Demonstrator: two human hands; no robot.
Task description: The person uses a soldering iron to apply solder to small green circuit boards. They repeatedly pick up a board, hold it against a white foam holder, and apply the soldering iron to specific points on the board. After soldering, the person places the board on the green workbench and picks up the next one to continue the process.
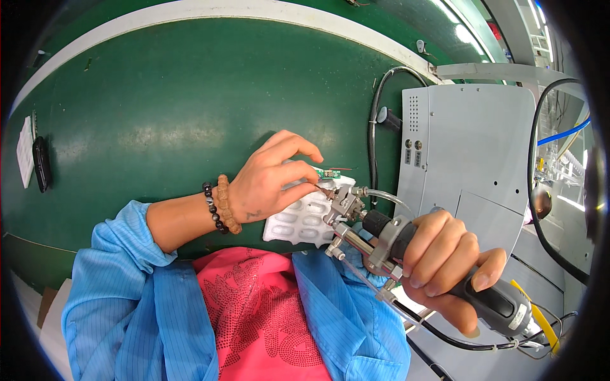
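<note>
Head view: black tool (401,239) slants diagonally, tip up-left

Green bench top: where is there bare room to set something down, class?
Mostly bare: the green bench top between the black object at far left, the left hand and the white strip beyond. Crowded: from that hand rightward, with circuit board, white tray, handheld tool, right hand and grey machine.

Bench top (190,82): dark green, glossy
Far left: white flat piece (25,152), slim black object (42,164)
Centre: white pocketed tray (295,222)
Right of centre: black cable (373,127), dark cylinder (393,120)
</note>
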